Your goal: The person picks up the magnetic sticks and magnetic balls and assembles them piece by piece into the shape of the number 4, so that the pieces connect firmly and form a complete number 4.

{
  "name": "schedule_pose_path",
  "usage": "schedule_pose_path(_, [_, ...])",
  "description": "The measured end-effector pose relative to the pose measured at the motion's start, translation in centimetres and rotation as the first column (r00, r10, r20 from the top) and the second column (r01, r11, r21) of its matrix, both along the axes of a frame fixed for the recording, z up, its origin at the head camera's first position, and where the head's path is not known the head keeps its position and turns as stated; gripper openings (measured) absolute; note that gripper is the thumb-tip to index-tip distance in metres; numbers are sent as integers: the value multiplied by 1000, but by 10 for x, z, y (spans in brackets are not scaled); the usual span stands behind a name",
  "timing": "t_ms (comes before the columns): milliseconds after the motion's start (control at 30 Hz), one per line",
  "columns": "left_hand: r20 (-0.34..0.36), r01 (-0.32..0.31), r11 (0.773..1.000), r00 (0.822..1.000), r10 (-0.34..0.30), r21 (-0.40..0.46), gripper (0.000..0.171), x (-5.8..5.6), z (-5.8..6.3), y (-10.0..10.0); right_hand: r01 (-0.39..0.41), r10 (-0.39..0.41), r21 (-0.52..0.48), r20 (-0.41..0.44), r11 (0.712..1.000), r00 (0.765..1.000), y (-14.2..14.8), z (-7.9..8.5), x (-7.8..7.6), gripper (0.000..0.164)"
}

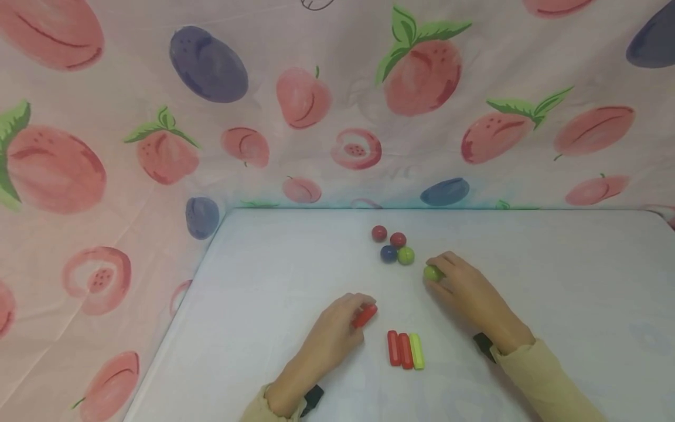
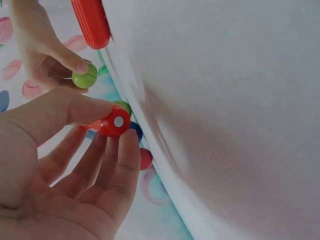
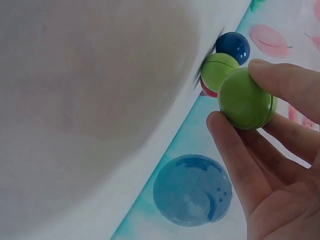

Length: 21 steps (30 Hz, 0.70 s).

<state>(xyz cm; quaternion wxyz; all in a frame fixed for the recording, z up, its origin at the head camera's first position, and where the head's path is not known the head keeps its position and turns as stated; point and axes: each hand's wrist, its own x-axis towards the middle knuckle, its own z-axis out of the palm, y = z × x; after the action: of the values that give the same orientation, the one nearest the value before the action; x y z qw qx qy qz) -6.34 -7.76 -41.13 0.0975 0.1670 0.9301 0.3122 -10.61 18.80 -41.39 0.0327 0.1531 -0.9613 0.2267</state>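
While a fruit-print cloth (image 1: 306, 35) hangs as backdrop, a person works with two bare hands over a pale surface (image 1: 285, 258), tan sleeves (image 1: 543, 375) reaching in from the near side. The right hand (image 1: 464, 290) is stretched out farther, its thumb and fingers clamped on a green ball, while the left hand (image 1: 334, 331), nearer the person, pinches a red stick between thumb and fingers.

That red stick (image 1: 365, 316) is held at a slant, a pale round disc showing on its end in the left wrist view. Near it, two more red sticks (image 1: 399, 350) and a yellow stick (image 1: 416, 351) lie side by side on the surface. The green ball (image 1: 432, 273) is gripped just beside a loose group at the far side: two red balls (image 1: 398, 240), a blue ball (image 1: 388, 254) and a second green ball (image 1: 406, 255).

Trouble, if it comes, would likely start with the balls: a smooth round one held at the fingertips could slip and roll away, and a brush of the right hand against the group could scatter it. Should the pale disc be a magnet, the held stick might snap onto a neighbour at a wrong angle; a low left hand could also knock the row askew.
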Motion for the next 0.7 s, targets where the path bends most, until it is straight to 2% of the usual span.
schedule_pose_path(400, [12, -1, 1000, 1000, 1, 20, 48, -7, 1, 5, 17, -17, 9, 39, 1000, 999, -6, 4, 6, 36])
schedule_pose_path(700, [-35, 17, 1000, 999, -16, 20, 47, -11, 1, 8, -5, 5, 6, 11, 1000, 1000, -11, 5, 11, 38])
